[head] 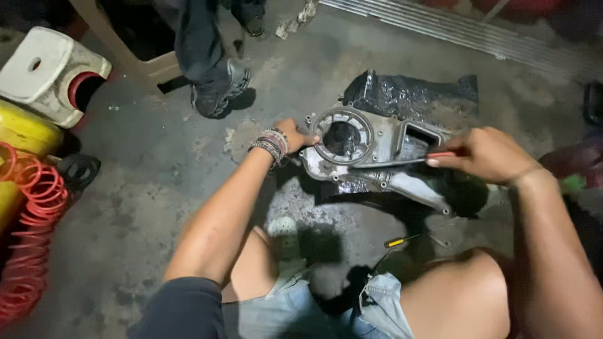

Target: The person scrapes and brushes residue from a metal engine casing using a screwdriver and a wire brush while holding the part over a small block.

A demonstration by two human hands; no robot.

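A grey metal housing [383, 135] with a round opening lies on the concrete floor in front of my knees. My left hand [294, 135], with bead bracelets on the wrist, grips the housing's left rim. In my right hand [487, 154] is a red-handled screwdriver [402, 161], its shaft laid across the housing and pointing left. A crumpled black sheet [408, 94] sits behind the housing.
A second screwdriver with a yellow handle [402, 240] lies on the floor by my right knee. Another person's leg and shoe [217, 81] stand at the back. A red coiled hose [28, 232], a yellow tank [22, 132] and a white stool [47, 72] are at the left.
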